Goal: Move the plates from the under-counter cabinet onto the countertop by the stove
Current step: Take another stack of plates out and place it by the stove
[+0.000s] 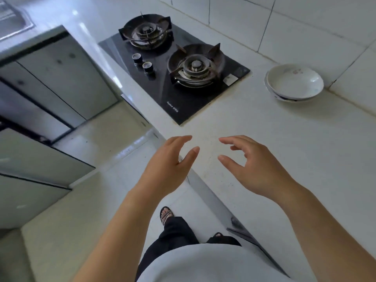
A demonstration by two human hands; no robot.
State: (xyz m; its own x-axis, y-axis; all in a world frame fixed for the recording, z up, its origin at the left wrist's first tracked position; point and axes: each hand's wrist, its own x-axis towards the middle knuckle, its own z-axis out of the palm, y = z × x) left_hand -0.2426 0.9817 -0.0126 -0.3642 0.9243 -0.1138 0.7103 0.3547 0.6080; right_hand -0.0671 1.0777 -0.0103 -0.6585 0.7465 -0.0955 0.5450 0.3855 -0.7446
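A small stack of white plates [295, 83] rests on the white countertop [264, 127], to the right of the black two-burner gas stove [175, 68]. My left hand [168, 165] hovers at the counter's front edge with its fingers apart and nothing in it. My right hand [252, 165] hovers over the countertop beside it, fingers curled loosely apart, also holding nothing. Both hands are well short of the plates. The space under the counter is hidden from this angle.
White tiled wall [284, 27] rises behind the stove and plates. Grey cabinet doors [50, 78] line the far side of the pale floor [101, 139] at left. A sink corner [12, 19] shows at the top left. My feet in sandals [166, 215] stand below the counter edge.
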